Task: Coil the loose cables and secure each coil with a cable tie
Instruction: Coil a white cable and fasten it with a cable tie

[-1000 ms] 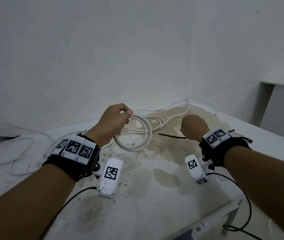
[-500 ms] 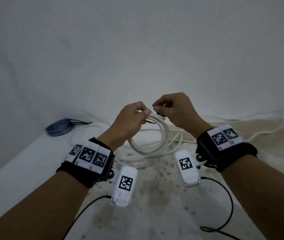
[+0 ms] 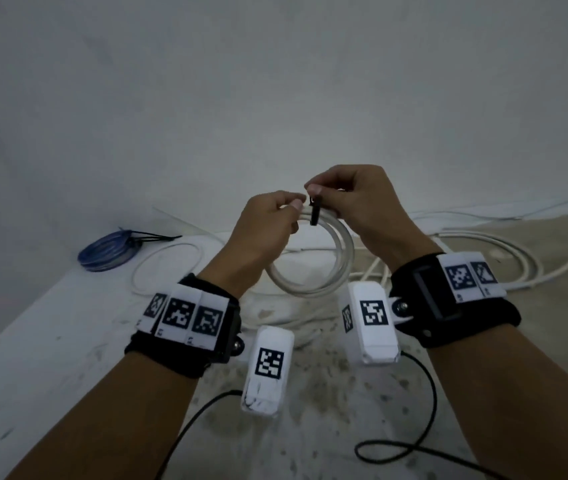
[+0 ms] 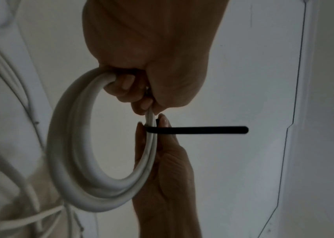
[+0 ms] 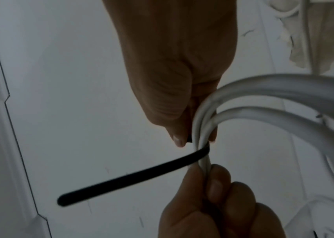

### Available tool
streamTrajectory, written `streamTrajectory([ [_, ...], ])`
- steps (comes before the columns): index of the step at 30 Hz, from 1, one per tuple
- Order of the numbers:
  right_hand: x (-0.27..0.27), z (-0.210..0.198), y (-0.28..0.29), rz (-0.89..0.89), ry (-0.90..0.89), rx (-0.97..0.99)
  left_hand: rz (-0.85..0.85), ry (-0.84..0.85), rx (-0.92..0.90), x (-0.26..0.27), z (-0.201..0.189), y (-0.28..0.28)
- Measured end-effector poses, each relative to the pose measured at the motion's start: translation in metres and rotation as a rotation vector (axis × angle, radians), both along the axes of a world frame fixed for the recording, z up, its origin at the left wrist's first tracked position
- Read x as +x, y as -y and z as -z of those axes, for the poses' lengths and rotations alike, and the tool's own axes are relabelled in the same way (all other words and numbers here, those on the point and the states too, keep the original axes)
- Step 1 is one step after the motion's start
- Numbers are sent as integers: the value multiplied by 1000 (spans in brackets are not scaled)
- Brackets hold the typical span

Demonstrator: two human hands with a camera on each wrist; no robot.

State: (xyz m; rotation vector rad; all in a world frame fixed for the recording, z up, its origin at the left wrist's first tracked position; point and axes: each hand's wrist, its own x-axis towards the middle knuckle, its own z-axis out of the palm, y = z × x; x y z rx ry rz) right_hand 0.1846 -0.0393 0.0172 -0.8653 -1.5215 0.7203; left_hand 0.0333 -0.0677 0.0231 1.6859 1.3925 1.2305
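Note:
A small coil of white cable (image 3: 310,287) hangs above the table. My left hand (image 3: 289,207) grips its top, fingers curled round the strands (image 4: 125,85). Right beside it my right hand (image 3: 312,188) pinches a black cable tie (image 3: 314,214) against the coil between thumb and finger. The cable tie (image 4: 198,130) wraps the bundled strands, and its free tail sticks straight out from the coil (image 4: 70,145). In the right wrist view the tie (image 5: 133,175) runs out from the coil (image 5: 263,90) just past my thumb. Its head is hidden by my fingers.
A blue cable coil (image 3: 106,251) bound with a black tie lies at the table's far left. Loose white cables (image 3: 504,258) spread over the stained table (image 3: 50,341) behind and to the right of my hands. The wall stands close behind.
My right hand came over from the table to the coil with the black tie. The tie now sits round the strands. Both hands have risen slightly, and the view has turned left.

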Motion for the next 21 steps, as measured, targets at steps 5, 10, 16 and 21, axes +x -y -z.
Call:
streamTrajectory([
  [5, 8, -1, 1, -4, -14, -1, 96, 59, -76, 12, -9, -3],
  [10, 1, -2, 4, 3, -49, -14, 58, 39, -84, 6, -13, 0],
  [16, -9, -8, 2, 234, 322, 138, -50, -35, -17, -3, -19, 6],
  [21, -4, -34, 23, 8, 536, 205, -195, -6, 41, -22, -23, 3],
])
